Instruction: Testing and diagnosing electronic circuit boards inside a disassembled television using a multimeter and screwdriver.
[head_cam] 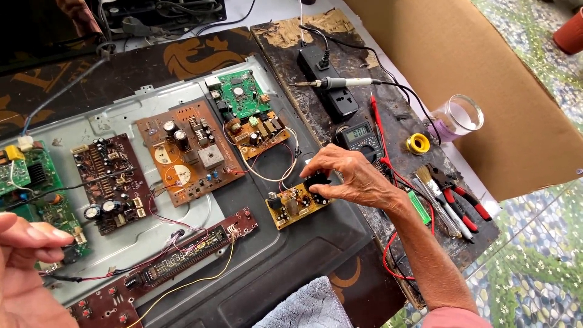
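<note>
My right hand (355,177) reaches in from the right, and its fingertips grip a black part (316,180) on a small yellow circuit board (290,206). That board lies on the dark back panel (303,249) of an opened appliance. My left hand (24,267) is at the lower left edge, fingers pressed together beside a green board (48,203). Thin red and black wires (91,276) run toward it; whether it holds them is hidden.
On the panel lie several boards: brown (112,182), orange (188,152), green (243,94), and a long red display board (194,246). To the right are a soldering iron (337,82), power strip (328,91), multimeter (359,136), solder roll (418,143), jar (463,115), pliers (458,193), brush (434,191).
</note>
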